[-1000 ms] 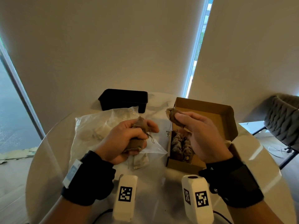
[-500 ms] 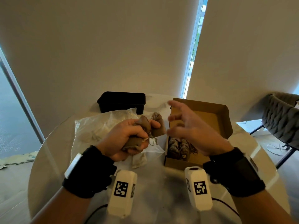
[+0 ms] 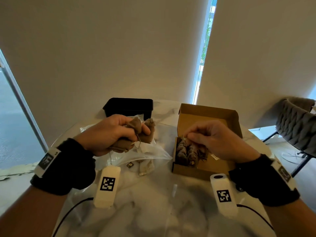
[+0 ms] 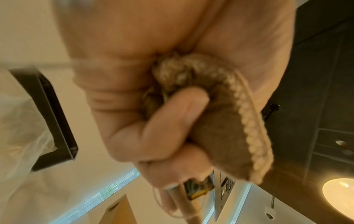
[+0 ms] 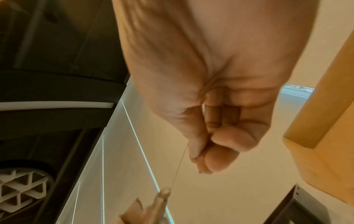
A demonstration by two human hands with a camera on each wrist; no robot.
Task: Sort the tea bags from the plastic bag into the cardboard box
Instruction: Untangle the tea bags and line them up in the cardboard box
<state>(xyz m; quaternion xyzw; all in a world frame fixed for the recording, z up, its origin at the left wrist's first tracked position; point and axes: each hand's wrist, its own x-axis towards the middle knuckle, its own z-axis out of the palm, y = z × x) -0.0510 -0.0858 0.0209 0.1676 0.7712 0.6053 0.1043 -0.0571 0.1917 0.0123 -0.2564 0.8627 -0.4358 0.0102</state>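
My left hand [image 3: 136, 134] grips a bundle of brown tea bags [image 3: 149, 134] above the clear plastic bag [image 3: 150, 152]. The left wrist view shows its fingers [image 4: 178, 109] curled round the bundle [image 4: 220, 128], with strings and a tag hanging below. My right hand [image 3: 188, 135] hovers over the near left part of the open cardboard box [image 3: 205, 113]. Its thumb and fingertips [image 5: 226, 141] pinch a thin string that runs down to a tea bag [image 5: 159, 200]. Several tea bags [image 3: 186, 152] stand in a row in the box.
A loose pale tea bag [image 3: 146, 166] and a small tag lie on the marble table [image 3: 153, 202] by the plastic bag's mouth. A black tub [image 3: 128, 106] stands behind the bag. A grey chair [image 3: 297, 124] is off the table's right edge.
My right hand held a tea bag over the box, reached to the left hand's bundle, then came back over the box pinching a string. The left hand lifted slightly with its bundle.
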